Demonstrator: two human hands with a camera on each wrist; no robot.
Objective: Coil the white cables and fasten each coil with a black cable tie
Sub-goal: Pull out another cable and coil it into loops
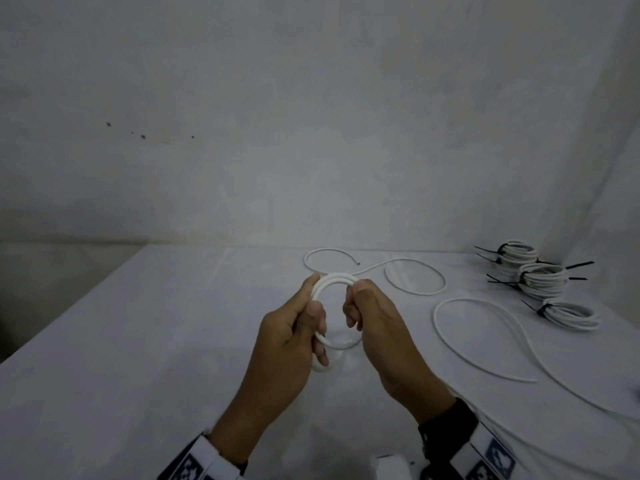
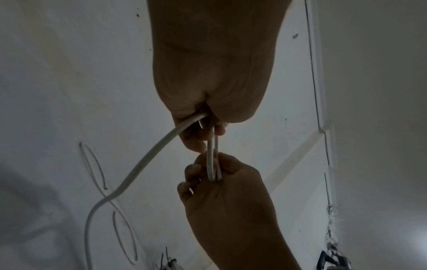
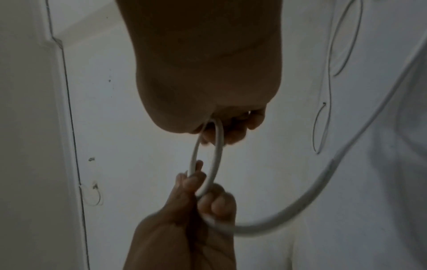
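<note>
White cable point(image 1: 334, 279) is part-wound into a small coil held above the worktop point(image 1: 173, 341), the left hand point(image 1: 294, 330) and right hand point(image 1: 374, 320) both clamped on it, untied, its tail trailing; three tied coils point(image 1: 543, 278) lie far right, another loose cable point(image 1: 485, 341) waits, no containers visible.

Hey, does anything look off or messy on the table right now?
Nothing damaged. Two loose white cables sprawl uncoiled on the table, and the finished coils have long untrimmed tie tails sticking out.
</note>
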